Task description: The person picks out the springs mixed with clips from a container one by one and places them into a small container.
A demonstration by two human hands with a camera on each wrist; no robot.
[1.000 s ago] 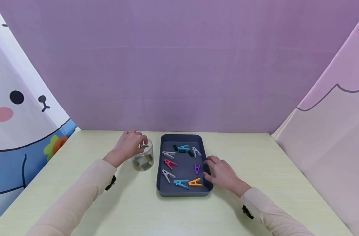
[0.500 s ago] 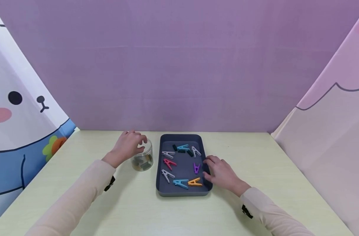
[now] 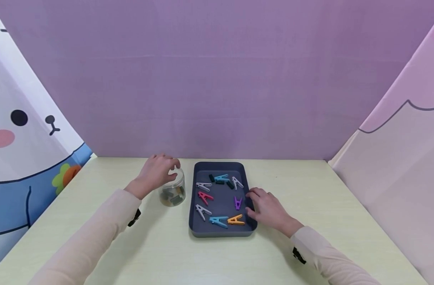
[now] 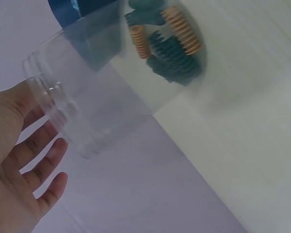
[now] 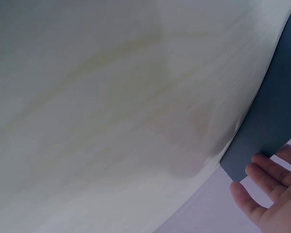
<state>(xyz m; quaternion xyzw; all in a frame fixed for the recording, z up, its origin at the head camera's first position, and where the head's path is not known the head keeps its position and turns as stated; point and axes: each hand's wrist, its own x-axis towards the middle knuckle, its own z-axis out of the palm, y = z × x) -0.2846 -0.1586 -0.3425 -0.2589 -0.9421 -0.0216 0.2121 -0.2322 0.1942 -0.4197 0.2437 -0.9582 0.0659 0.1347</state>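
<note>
Coil springs (image 4: 173, 51) lie in the clear jar (image 3: 172, 194) beside the tray (image 3: 222, 234); the left hand (image 3: 155, 173) hangs over the jar's mouth, fingers apart; the right hand (image 3: 269, 208), fingers also apart, touches the tray. A knuckle catching the jar's rim could tip it.

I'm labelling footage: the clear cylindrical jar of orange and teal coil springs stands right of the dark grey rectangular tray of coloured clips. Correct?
No: the head view shows the clear cylindrical jar standing left of the dark grey rectangular tray. The coil springs and coloured clips are correct.
</note>
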